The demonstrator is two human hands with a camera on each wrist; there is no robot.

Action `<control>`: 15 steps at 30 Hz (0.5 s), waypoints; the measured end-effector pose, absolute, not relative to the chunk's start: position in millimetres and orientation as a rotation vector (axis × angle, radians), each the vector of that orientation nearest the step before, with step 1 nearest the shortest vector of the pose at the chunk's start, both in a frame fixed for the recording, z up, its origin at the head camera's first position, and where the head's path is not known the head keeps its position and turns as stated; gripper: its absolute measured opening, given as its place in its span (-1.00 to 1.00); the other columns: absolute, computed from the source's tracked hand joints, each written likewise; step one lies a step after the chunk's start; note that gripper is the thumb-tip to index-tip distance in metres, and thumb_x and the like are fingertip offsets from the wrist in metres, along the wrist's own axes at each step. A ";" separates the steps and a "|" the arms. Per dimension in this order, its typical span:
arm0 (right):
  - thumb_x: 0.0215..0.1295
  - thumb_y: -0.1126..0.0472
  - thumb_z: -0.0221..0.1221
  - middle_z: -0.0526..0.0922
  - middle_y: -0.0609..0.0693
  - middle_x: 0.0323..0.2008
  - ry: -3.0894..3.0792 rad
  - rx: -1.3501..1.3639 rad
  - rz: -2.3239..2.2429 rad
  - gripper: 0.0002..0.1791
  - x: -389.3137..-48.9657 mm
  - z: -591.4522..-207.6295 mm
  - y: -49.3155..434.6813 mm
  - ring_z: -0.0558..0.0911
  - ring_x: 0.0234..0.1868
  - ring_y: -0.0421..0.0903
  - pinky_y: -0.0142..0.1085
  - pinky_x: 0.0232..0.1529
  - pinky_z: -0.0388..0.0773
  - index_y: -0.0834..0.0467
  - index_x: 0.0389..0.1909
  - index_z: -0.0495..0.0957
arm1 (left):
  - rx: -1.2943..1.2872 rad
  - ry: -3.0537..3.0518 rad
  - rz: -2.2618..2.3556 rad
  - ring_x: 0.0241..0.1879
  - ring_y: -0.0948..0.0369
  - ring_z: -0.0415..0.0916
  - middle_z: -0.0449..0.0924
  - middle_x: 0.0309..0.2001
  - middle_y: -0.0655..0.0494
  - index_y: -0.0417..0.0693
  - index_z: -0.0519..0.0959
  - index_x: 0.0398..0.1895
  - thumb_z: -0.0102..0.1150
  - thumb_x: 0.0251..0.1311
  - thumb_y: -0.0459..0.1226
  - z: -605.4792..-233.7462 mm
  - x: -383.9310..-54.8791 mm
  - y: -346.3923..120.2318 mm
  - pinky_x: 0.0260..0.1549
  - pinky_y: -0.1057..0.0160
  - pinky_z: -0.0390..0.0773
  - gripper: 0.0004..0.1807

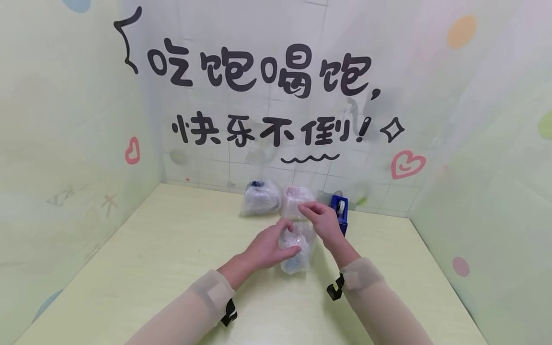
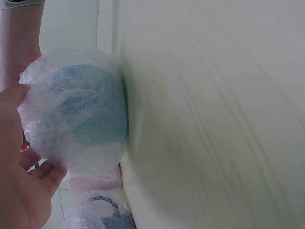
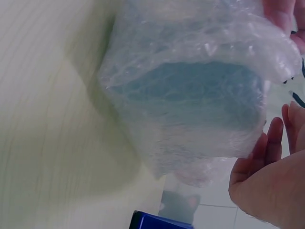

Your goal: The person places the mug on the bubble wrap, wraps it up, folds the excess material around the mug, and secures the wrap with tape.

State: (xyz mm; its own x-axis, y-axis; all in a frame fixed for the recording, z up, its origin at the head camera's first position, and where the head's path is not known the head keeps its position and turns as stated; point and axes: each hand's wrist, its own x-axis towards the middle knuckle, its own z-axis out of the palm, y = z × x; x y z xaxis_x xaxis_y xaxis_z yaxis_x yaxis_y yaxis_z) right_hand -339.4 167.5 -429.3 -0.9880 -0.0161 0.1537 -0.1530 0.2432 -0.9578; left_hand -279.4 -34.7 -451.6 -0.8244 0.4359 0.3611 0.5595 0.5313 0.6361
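Observation:
A bubble-wrapped bundle (image 1: pixel 295 264) with something blue-green inside stands on the table before me. My left hand (image 1: pixel 265 247) grips it from the left, thumb on the near side and fingers over its upper part. In the left wrist view, thumb and fingertips press the plastic of the bundle (image 2: pixel 81 109). My right hand (image 1: pixel 325 223) is just above the bundle's far right side, its fingertips bent close together. In the right wrist view, those fingers (image 3: pixel 274 136) are beside the edge of the wrap; I cannot tell whether they pinch anything.
Behind are two more wrapped bundles, one with a dark patch (image 1: pixel 260 199) and one pinkish (image 1: pixel 297 196). A blue tape dispenser (image 1: pixel 340 203) stands right of them, partly behind my right hand. Printed walls enclose the pale table (image 1: pixel 172 258) at the back and sides.

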 end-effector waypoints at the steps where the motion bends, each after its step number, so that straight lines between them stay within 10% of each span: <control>1: 0.49 0.05 0.42 0.81 -0.20 -0.19 -2.404 0.164 1.831 -0.67 -339.9 -430.5 167.5 0.62 -0.06 -0.23 -0.29 0.05 0.53 0.24 0.03 0.81 | -0.862 -2.609 -1.160 -0.02 0.07 0.67 0.74 0.01 0.01 0.04 0.52 0.18 0.49 0.36 -0.09 -451.8 -279.3 -35.1 0.06 0.00 0.70 -0.55; 8: 0.48 0.05 0.43 0.84 0.01 -0.06 -2.501 0.147 1.732 -0.71 -343.2 -438.5 169.9 0.65 -0.03 -0.14 -0.29 0.03 0.57 0.18 0.00 0.83 | -1.056 -2.531 -0.988 0.42 -0.22 0.60 0.56 0.47 -0.30 -0.04 0.79 0.23 0.39 0.48 -0.12 -451.8 -278.2 -42.0 0.44 -0.21 0.57 -0.63; 15: 0.49 0.01 0.41 0.85 -0.03 -0.04 -2.541 0.102 1.761 -0.71 -343.1 -448.4 168.8 0.64 -0.01 -0.12 -0.34 -0.02 0.56 0.14 0.00 0.83 | -1.099 -2.484 -0.912 0.40 -0.22 0.62 0.58 0.45 -0.33 -0.05 0.78 0.25 0.41 0.46 -0.13 -454.9 -280.4 -44.5 0.39 -0.18 0.62 -0.61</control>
State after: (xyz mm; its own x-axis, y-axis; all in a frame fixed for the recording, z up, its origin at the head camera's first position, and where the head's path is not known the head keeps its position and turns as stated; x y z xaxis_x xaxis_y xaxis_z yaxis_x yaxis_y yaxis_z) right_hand -343.1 168.8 -448.4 -0.9967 -0.0268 0.0770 -0.0815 0.3498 -0.9333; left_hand -280.4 -44.5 -454.9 -0.6734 0.5655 0.4761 0.7392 0.5125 0.4369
